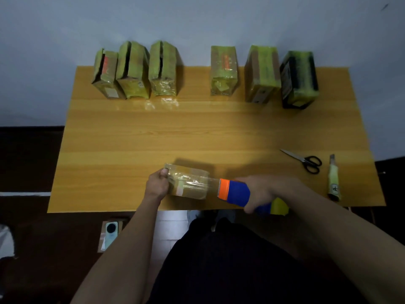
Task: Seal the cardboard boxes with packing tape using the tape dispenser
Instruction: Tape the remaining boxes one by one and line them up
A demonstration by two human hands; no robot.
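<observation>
1. A small cardboard box (186, 182) is held near the front edge of the table (131, 132), gripped at its left end by the left hand (156, 183), whose fingers are curled round that end. If this grip is loosened while tape is drawn, the box may be dragged to the right with the dispenser.

2. The tape dispenser (237, 193) is clasped by its handle in the right hand (263, 191), with its orange serrated end set just beside the box's right end. A clear strip of tape appears to be stretched over the top of the box; it may be wrinkled or laid crooked if the dispenser is pulled off-line.

3. The tape may be torn unevenly, or left uncut, if the blade is not tilted firmly against it.

4. The box lies close to the table's edge, so it could be pushed off by a strong pull.

5. Three boxes at the far left (133, 71) are seen with open seams and are judged still unsealed; three at the far right (263, 73) look closed.

6. Scissors (304, 161) and a utility knife (334, 178) are lying at the right, near the moving forearm, and could be knocked.
</observation>
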